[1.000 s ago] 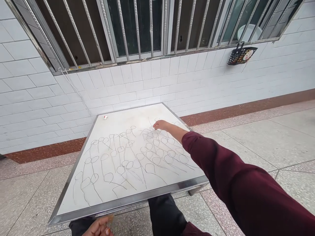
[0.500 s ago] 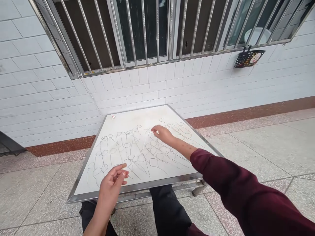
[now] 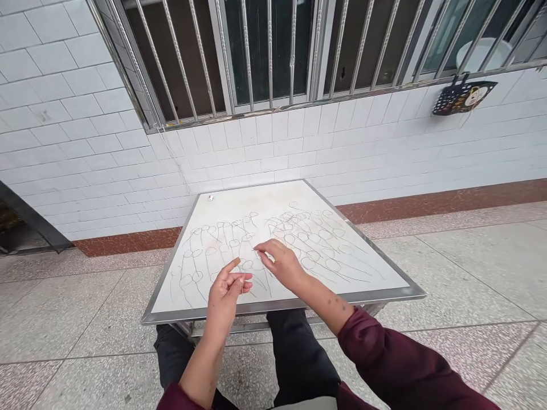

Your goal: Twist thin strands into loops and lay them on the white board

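Note:
Many thin looped wires or threads (image 3: pixel 333 265) lie in rows across the white tabletop (image 3: pixel 252 199). My left hand (image 3: pixel 226 287) is over the table's front part, thumb and fingers pinched together, the index finger stretched out; what it holds is too small to name. Just right of it, my right hand (image 3: pixel 284 265) is palm down above the loops, its thumb and fingertips closed on something too thin to make out. The two hands are close but apart.
The table has a grey metal rim (image 3: pixel 384 293). A small white and red object (image 3: pixel 211 198) lies near its far left corner. Behind stands a white tiled wall with a barred window; a dark patterned bag (image 3: pixel 464 98) hangs at right.
My right hand has drawn back from the farther loops toward my left hand. The view has shifted, with my left hand now further right and higher in it.

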### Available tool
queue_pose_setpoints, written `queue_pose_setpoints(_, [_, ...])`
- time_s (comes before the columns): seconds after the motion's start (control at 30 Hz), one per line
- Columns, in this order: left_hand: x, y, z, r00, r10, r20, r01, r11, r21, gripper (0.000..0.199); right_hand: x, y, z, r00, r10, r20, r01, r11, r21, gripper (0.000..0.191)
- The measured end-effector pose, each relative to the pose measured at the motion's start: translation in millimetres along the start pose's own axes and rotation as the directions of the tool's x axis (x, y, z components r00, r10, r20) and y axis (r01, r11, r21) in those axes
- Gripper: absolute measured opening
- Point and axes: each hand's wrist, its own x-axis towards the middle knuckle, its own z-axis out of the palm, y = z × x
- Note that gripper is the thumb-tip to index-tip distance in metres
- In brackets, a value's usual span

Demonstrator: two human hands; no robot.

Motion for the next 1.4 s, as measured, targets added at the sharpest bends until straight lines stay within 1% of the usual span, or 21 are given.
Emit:
queue_pose_setpoints(0.1, [-15, 7, 0.2, 0.999, -0.031, 0.041, 0.034, 0.996, -0.078, 0.061, -4, -11, -2, 1.000, -0.016, -0.012, 0.015, 0.999, -0.048, 0.019])
queue_pose_setpoints(0.2, [-25, 14, 1.2, 0.997, -0.005, 0.075, 0.018, 0.984, -0.178, 0.067, -9, -21, -3, 0.999, -0.034, -0.016, 0.032, 0.990, -0.141, 0.019])
queue_pose_setpoints(0.27, [-31, 18, 2.2, 0.999, 0.026, 0.046, -0.013, 0.965, -0.262, 0.067, -13, -29, -4, 0.999, -0.048, -0.022, 0.043, 0.983, -0.179, 0.018])
queue_pose_setpoints(0.33, [-35, 20, 2.7, 0.998, 0.062, -0.012, -0.063, 0.940, -0.334, 0.067, -18, -37, -5, 0.998, -0.061, -0.032, 0.054, 0.983, -0.175, 0.018])
queue_pose_setpoints(0.43, [-40, 20, 2.6, 0.991, 0.101, -0.087, -0.126, 0.920, -0.371, 0.067, -25, -51, -4, 0.998, -0.056, -0.027, 0.052, 0.989, -0.138, 0.017])
queue_pose_setpoints(0.5, [-44, 20, 2.4, 0.988, 0.122, -0.095, -0.148, 0.925, -0.351, 0.068, -28, -57, -3, 1.000, -0.012, 0.003, 0.013, 0.992, -0.124, 0.015])
queue_pose_setpoints(0.63, [-50, 19, 2.4, 0.984, 0.160, -0.079, -0.175, 0.951, -0.253, 0.070, -34, -65, 3, 0.990, 0.096, 0.106, -0.086, 0.992, -0.096, 0.013])
queue_pose_setpoints(0.77, [-55, 19, 1.6, 0.964, 0.219, -0.148, -0.247, 0.945, -0.214, 0.074, -39, -73, 7, 0.968, 0.135, 0.214, -0.149, 0.987, 0.054, 0.016])
queue_pose_setpoints(0.87, [-58, 18, 0.2, 0.951, 0.279, -0.134, -0.301, 0.932, -0.200, 0.076, -42, -80, 5, 0.952, 0.127, 0.277, -0.182, 0.966, 0.183, 0.026])
queue_pose_setpoints(0.93, [-59, 17, -0.6, 0.929, 0.347, -0.130, -0.365, 0.917, -0.159, 0.073, -43, -85, 3, 0.938, 0.132, 0.320, -0.214, 0.948, 0.237, 0.032])
queue_pose_setpoints(1.0, [-60, 16, -1.1, 0.897, 0.410, -0.166, -0.430, 0.896, -0.110, 0.069, -43, -90, 1, 0.920, 0.147, 0.364, -0.257, 0.926, 0.276, 0.033])
queue_pose_setpoints(1.1, [-61, 14, -0.5, 0.846, 0.458, -0.271, -0.487, 0.872, -0.045, 0.064, -44, -98, 2, 0.897, 0.143, 0.419, -0.293, 0.901, 0.321, 0.020])
queue_pose_setpoints(1.17, [-59, 14, -0.1, 0.813, 0.487, -0.319, -0.512, 0.859, 0.005, 0.060, -45, -102, 4, 0.885, 0.136, 0.445, -0.303, 0.894, 0.330, 0.013])
queue_pose_setpoints(1.27, [-56, 11, -1.0, 0.781, 0.540, -0.315, -0.545, 0.835, 0.079, 0.054, -48, -106, 8, 0.859, 0.133, 0.495, -0.335, 0.876, 0.346, 0.015])
queue_pose_setpoints(1.33, [-53, 8, -3.2, 0.770, 0.567, -0.293, -0.555, 0.821, 0.129, 0.052, -50, -106, 10, 0.838, 0.132, 0.529, -0.370, 0.851, 0.373, 0.016])
queue_pose_setpoints(1.4, [-52, 3, -6.5, 0.763, 0.594, -0.255, -0.563, 0.805, 0.188, 0.053, -51, -105, 11, 0.827, 0.151, 0.541, -0.407, 0.824, 0.393, 0.016])
